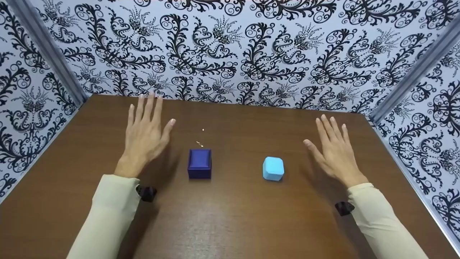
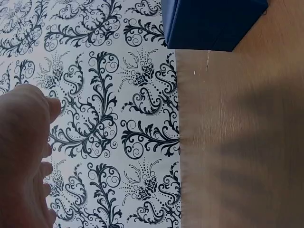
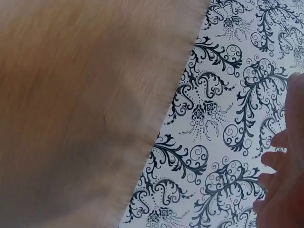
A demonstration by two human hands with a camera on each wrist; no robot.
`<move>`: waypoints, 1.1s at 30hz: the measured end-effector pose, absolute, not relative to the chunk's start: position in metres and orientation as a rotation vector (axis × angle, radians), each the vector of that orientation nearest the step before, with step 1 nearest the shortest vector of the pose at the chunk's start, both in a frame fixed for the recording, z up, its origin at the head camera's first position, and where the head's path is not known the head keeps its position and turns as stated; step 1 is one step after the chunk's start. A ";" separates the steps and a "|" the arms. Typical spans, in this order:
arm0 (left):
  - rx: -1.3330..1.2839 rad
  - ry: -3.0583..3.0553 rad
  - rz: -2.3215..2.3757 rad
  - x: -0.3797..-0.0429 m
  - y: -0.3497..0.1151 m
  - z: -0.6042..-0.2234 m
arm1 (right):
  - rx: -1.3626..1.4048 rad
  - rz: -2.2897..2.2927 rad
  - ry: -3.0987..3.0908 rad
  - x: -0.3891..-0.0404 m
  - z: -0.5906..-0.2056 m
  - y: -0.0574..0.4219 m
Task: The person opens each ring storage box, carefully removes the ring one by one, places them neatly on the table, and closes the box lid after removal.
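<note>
Both hands are held above the table with straight fingers and nothing in them. My left hand (image 1: 143, 138) is left of a dark blue square box (image 1: 199, 163) with its lid down; the same box (image 2: 209, 23) fills the top of the left wrist view. Just behind it lie a thin gold-coloured piece (image 1: 199, 144) and a tiny pale dot (image 1: 203, 130), too small to identify. My right hand (image 1: 336, 154) is to the right of a light blue rounded cube-shaped box (image 1: 273, 168). In the right wrist view only the edge of that hand (image 3: 280, 185) shows.
The brown wooden table (image 1: 230, 219) is enclosed at the back and sides by panels (image 1: 230, 54) with a black-and-white scroll pattern. Grey metal posts (image 1: 54, 54) stand at the back corners. A small black device (image 1: 146, 193) sits at the left cuff, another (image 1: 344, 208) at the right.
</note>
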State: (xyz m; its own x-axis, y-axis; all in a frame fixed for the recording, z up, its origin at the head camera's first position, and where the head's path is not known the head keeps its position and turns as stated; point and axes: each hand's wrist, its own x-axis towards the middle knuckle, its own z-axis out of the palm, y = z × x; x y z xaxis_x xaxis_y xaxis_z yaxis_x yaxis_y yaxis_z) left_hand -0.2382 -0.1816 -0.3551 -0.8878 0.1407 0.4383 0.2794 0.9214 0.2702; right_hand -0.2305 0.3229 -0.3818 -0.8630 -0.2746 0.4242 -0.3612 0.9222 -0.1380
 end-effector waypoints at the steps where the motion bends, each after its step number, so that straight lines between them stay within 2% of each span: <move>1: -0.313 -2.661 -0.540 -0.238 -0.182 -0.356 | 0.453 0.368 -2.677 -0.229 -0.381 0.322; 7: -0.339 -2.541 -1.402 -0.237 -0.188 -0.358 | 0.335 1.076 -2.660 -0.223 -0.375 0.318; 12: -0.366 -2.527 -1.735 -0.230 -0.201 -0.369 | 0.307 1.406 -2.640 -0.217 -0.371 0.317; 17: -0.487 -2.746 -1.761 -0.221 -0.213 -0.397 | 0.355 1.555 -2.613 -0.213 -0.371 0.312; 24: -0.623 -2.946 -1.402 -0.216 -0.204 -0.429 | 0.461 1.575 -2.646 -0.211 -0.374 0.289; 33: -0.642 -2.947 -1.284 -0.225 -0.180 -0.437 | 0.812 1.527 -2.626 -0.215 -0.382 0.207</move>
